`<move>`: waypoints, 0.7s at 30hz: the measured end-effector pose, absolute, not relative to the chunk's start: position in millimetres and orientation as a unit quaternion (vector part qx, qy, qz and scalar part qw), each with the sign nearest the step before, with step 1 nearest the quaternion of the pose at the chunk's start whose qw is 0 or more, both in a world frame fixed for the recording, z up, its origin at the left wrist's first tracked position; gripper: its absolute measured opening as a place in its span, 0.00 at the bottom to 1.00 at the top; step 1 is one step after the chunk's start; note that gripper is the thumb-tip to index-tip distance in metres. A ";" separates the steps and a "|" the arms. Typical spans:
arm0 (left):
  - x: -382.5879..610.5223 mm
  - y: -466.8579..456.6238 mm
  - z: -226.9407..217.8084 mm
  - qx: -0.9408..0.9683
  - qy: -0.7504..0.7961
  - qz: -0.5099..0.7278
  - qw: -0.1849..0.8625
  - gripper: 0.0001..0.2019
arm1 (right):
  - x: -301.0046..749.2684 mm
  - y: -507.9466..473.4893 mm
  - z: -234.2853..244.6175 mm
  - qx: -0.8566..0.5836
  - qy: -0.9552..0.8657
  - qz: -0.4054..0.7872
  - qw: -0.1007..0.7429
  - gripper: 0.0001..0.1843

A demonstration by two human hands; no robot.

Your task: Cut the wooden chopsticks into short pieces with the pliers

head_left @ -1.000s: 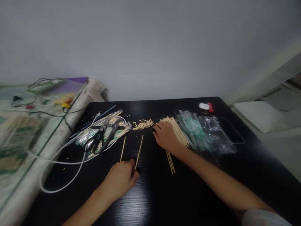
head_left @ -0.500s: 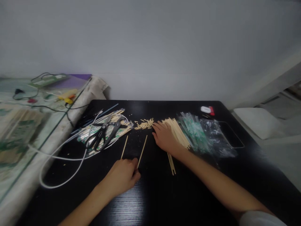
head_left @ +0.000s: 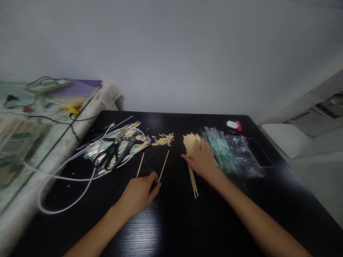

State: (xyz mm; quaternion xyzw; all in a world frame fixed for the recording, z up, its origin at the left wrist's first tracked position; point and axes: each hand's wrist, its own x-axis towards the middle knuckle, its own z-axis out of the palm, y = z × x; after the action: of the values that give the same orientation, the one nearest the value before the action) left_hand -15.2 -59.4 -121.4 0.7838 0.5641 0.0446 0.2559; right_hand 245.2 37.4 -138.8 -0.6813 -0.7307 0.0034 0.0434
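My left hand point(head_left: 139, 193) rests on the black table point(head_left: 171, 221) with its fingertips at the near ends of two thin wooden sticks point(head_left: 163, 166), the fingers curled together on them. My right hand point(head_left: 203, 159) lies flat with fingers stretched over a pile of wooden sticks point(head_left: 190, 142). Some of that pile pokes out below the hand toward me. Clear plastic wrappers with green print point(head_left: 223, 148) lie just right of the right hand.
Black scissors point(head_left: 115, 150) lie on a heap of wrapped sticks at the left, ringed by a white cable point(head_left: 64, 178). Short stick offcuts point(head_left: 163, 140) are scattered mid-table. A white and red small object point(head_left: 234, 124) sits at the far right. A cluttered glass-topped surface point(head_left: 32, 121) adjoins on the left.
My right hand has slid to the right across the stick pile, uncovering its left part. My left hand has stayed at the two sticks' near ends.
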 end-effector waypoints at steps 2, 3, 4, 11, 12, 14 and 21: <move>-16.1 -58.9 -121.8 0.780 0.564 0.054 0.264 0.08 | 246.7 35.3 -135.0 -0.686 -0.727 0.011 0.036 0.50; -16.5 -58.8 -122.0 0.780 0.563 0.058 0.268 0.08 | 247.2 34.7 -131.6 -0.687 -0.725 0.015 0.032 0.50; -16.9 -58.7 -122.2 0.779 0.562 0.061 0.271 0.08 | 247.6 34.1 -127.3 -0.690 -0.723 0.020 0.028 0.50; -18.2 -57.9 -123.5 0.780 0.559 0.065 0.274 0.09 | 253.8 32.8 -93.2 -0.683 -0.728 0.047 -0.029 0.40; -18.2 -57.8 -123.5 0.780 0.559 0.065 0.275 0.09 | 254.8 33.4 -90.8 -0.682 -0.728 0.055 -0.037 0.38; -18.2 -57.4 -123.4 0.779 0.559 0.065 0.277 0.09 | 256.3 35.8 -88.5 -0.682 -0.726 0.072 -0.046 0.34; -18.1 -56.4 -123.4 0.774 0.565 0.065 0.278 0.09 | 260.7 50.9 -88.6 -0.696 -0.710 0.092 -0.057 0.37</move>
State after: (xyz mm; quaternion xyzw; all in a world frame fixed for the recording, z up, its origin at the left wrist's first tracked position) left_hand -18.1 -56.4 -123.4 0.7742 0.5650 0.0645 0.2780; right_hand 260.7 50.9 -88.6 -0.6961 -0.7096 0.0924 -0.0573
